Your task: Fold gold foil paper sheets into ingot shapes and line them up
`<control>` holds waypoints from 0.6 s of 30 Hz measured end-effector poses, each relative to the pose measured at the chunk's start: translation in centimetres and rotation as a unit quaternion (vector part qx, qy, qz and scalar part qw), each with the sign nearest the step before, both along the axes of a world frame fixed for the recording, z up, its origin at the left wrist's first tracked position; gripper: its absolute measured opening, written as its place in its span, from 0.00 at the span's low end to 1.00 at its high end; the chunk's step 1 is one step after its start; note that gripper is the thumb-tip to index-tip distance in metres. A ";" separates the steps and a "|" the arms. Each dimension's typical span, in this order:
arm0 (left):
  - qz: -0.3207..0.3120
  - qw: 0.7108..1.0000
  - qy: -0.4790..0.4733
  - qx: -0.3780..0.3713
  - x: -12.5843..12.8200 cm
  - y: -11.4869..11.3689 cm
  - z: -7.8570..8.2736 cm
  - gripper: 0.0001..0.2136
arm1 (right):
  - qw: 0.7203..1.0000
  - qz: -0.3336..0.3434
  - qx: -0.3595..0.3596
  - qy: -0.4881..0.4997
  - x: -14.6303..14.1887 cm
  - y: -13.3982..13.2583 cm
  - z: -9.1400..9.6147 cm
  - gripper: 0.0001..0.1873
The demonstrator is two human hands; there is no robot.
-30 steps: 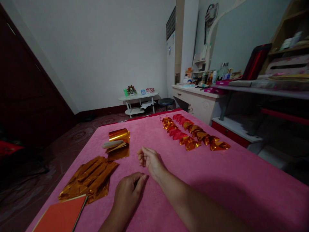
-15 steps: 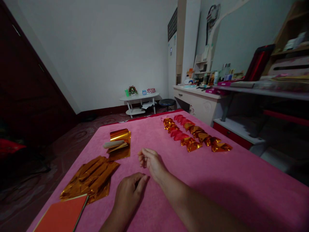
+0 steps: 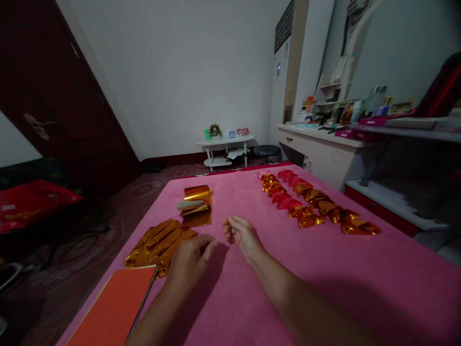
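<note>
My left hand (image 3: 190,257) hovers low over the pink cloth, beside the crumpled stack of orange-gold foil sheets (image 3: 158,242), partly overlapping its right end from this angle. Its thumb shows, but the other fingers are bent down and mostly hidden. On the cloth to the right rests my right hand (image 3: 243,234) on its side, fingers loosely curled in, with nothing visible in them. Beyond the left hand lies a stack of smaller foil sheets (image 3: 198,193), with a pale rounded stick (image 3: 189,205) across it. A stack of orange-red paper (image 3: 115,305) lies at the near left.
Rows of folded gold foil pieces (image 3: 327,207) and red folded pieces (image 3: 284,199) run along the right of the pink-covered table (image 3: 234,288). Past its far edge stand a low white table (image 3: 225,141) and a round stool (image 3: 266,151). A white dresser (image 3: 317,149) is at right.
My left hand has lifted off the cloth and moved forward, closer to the crumpled foil sheets. My right hand keeps its place and curl. The view has turned left.
</note>
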State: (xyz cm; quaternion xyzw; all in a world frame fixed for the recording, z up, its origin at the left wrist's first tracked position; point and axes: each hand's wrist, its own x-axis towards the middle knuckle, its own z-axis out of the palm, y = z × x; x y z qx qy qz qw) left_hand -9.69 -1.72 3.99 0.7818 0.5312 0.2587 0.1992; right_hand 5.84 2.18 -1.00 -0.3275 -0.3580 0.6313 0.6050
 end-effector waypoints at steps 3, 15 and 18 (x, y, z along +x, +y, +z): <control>0.076 0.995 0.025 0.057 -2.6 1.3 1.1 0.18 | 1.000 0.004 -0.001 0.001 0.0 0.1 0.0 0.16; 0.254 0.959 0.119 0.047 -9.2 3.4 1.9 0.13 | 1.000 0.009 -0.019 -0.024 0.0 0.0 0.3 0.15; 0.246 0.961 0.120 0.028 -9.9 3.8 1.4 0.11 | 0.999 0.011 -0.018 -0.029 0.0 0.2 0.2 0.14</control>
